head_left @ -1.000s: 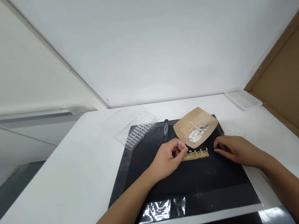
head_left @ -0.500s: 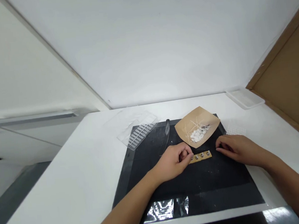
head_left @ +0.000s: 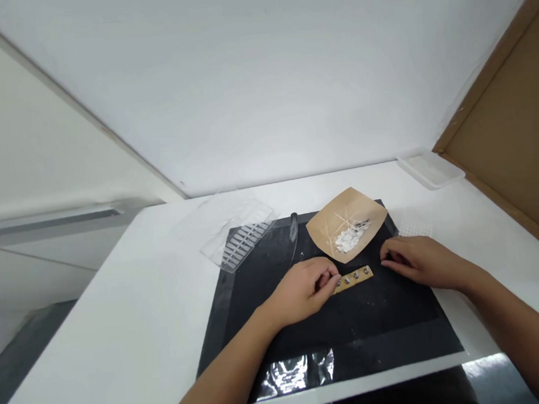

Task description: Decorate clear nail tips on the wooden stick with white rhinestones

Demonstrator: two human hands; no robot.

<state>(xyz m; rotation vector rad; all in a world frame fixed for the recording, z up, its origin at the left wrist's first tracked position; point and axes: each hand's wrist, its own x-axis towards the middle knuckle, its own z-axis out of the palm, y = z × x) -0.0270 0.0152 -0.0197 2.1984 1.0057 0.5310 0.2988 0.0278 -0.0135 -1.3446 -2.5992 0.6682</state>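
A narrow tan strip point(head_left: 361, 275) with several small round metallic pieces lies on the black mat point(head_left: 341, 321). My left hand point(head_left: 305, 290) is closed at the strip's left end, thumb and forefinger pinched over it, so that end is hidden. Right of the strip and apart from it, my right hand point(head_left: 413, 260) hovers low at the mat's right edge. Its fingertips are pressed together, and whatever they may hold is too small to make out. Just behind both hands sits a brown paper tray point(head_left: 323, 225) with small white pieces point(head_left: 349, 239) in it.
A dark-handled knife point(head_left: 294, 228) lies left of the paper tray. Beyond it are clear plastic sheets with a slotted pattern point(head_left: 245, 245). A white shallow container point(head_left: 432, 172) stands at the back right, by a brown cardboard panel point(head_left: 516, 111). A pale gridded sheet point(head_left: 416, 228) lies behind my right hand.
The whole view has shifted slightly, moving everything a little to the left in the picture. Both hands keep nearly the same pose and place relative to the strip.
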